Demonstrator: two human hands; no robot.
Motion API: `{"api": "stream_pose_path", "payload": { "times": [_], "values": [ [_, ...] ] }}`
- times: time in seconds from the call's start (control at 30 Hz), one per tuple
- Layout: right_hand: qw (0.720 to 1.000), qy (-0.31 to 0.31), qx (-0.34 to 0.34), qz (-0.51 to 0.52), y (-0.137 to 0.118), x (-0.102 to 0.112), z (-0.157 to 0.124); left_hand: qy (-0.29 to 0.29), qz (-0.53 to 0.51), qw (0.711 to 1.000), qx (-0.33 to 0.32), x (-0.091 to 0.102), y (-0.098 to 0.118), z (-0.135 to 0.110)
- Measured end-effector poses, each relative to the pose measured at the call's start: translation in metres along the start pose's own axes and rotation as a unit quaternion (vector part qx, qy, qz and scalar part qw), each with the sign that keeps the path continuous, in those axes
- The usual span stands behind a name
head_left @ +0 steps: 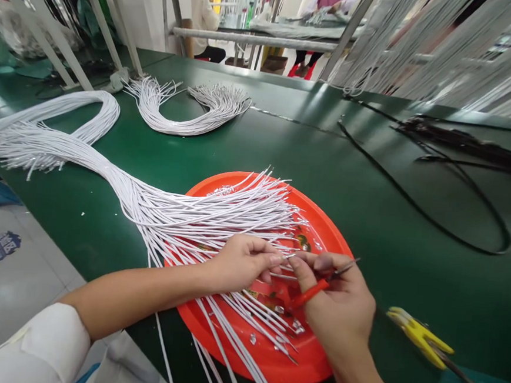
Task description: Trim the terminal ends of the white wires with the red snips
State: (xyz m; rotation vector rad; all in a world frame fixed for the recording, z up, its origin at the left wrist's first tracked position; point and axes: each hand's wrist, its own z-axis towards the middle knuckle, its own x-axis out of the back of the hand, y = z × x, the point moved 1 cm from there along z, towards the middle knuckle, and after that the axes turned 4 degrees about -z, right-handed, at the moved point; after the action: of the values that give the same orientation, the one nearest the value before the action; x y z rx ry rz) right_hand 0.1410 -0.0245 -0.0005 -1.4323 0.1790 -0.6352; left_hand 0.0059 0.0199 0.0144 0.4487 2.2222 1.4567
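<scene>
Over a red tray (277,367), my left hand (243,264) pinches a white wire close to its end. My right hand (341,304) meets it there, with thumb and forefinger at the wire's tip. Tucked in that same hand are small snips with red handles (309,294), their metal point sticking out to the right past the fingers. A thick bundle of white wires (183,212) fans across the tray from the left. Several loose wires (242,356) from it hang over the tray's near rim. Small clear scraps (298,326) lie in the tray.
Yellow-handled snips (419,335) lie right of the tray on the green table (286,138). Behind are a curved wire bundle (185,127) and black cables (462,146). White wires hang from a metal rack (258,39). Two people sit beyond it.
</scene>
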Motion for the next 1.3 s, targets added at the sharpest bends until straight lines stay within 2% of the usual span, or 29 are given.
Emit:
{"api": "stream_pose_path", "payload": {
  "times": [0.07, 0.13, 0.23, 0.33, 0.47, 0.53, 0.57, 0.63, 0.73, 0.8, 0.87, 0.93, 1.0, 1.1, 1.17, 1.3],
  "values": [
    [1.000, 0.001, -0.021, 0.007, -0.005, 0.000, 0.000, 0.043, 0.059, 0.994, -0.079, 0.000, -0.002, -0.001],
    [0.999, -0.003, -0.040, 0.011, -0.009, 0.001, -0.001, 0.073, 0.137, 0.975, -0.157, -0.001, -0.003, -0.003],
    [0.999, -0.012, -0.049, 0.005, -0.011, 0.002, -0.002, 0.084, 0.195, 0.958, -0.191, 0.000, -0.005, -0.003],
    [0.999, -0.009, -0.020, -0.048, -0.007, 0.004, -0.003, 0.062, 0.157, 0.977, -0.132, 0.001, -0.005, 0.000],
    [0.979, -0.005, 0.083, -0.187, -0.003, 0.004, -0.004, 0.008, 0.071, 0.997, 0.009, 0.002, -0.003, 0.004],
    [0.975, -0.011, 0.094, -0.200, -0.003, 0.004, -0.004, -0.004, 0.048, 0.998, 0.034, 0.002, -0.003, 0.004],
    [0.979, -0.010, 0.079, -0.187, -0.004, 0.004, -0.005, 0.007, 0.058, 0.998, 0.014, 0.002, -0.003, 0.003],
    [0.991, -0.012, 0.024, -0.134, -0.006, 0.003, -0.004, 0.049, 0.126, 0.988, -0.077, 0.002, -0.002, 0.002],
    [0.998, -0.015, -0.051, -0.033, -0.011, 0.002, -0.005, 0.078, 0.247, 0.942, -0.214, 0.003, -0.003, -0.002],
    [0.996, -0.016, -0.082, 0.020, -0.016, 0.001, -0.006, 0.073, 0.293, 0.918, -0.258, 0.003, -0.003, -0.002],
    [0.993, -0.028, -0.104, 0.055, -0.020, 0.000, -0.008, 0.078, 0.315, 0.907, -0.270, 0.005, -0.003, -0.002],
    [0.987, -0.058, -0.124, 0.084, -0.022, 0.001, -0.010, 0.096, 0.322, 0.903, -0.268, 0.006, -0.003, 0.000],
    [0.981, -0.077, -0.138, 0.108, -0.021, 0.002, -0.009, 0.109, 0.301, 0.912, -0.256, 0.007, -0.003, 0.001],
    [0.988, -0.023, -0.122, 0.088, -0.014, 0.008, -0.002, 0.095, 0.204, 0.957, -0.183, 0.006, -0.004, 0.002],
    [0.990, -0.024, -0.126, 0.052, -0.008, 0.012, 0.003, 0.083, 0.132, 0.980, -0.123, 0.005, -0.004, 0.003],
    [0.995, 0.024, -0.086, -0.043, -0.002, 0.019, 0.010, 0.071, 0.041, 0.994, -0.069, 0.002, -0.005, 0.004]
  ]
}}
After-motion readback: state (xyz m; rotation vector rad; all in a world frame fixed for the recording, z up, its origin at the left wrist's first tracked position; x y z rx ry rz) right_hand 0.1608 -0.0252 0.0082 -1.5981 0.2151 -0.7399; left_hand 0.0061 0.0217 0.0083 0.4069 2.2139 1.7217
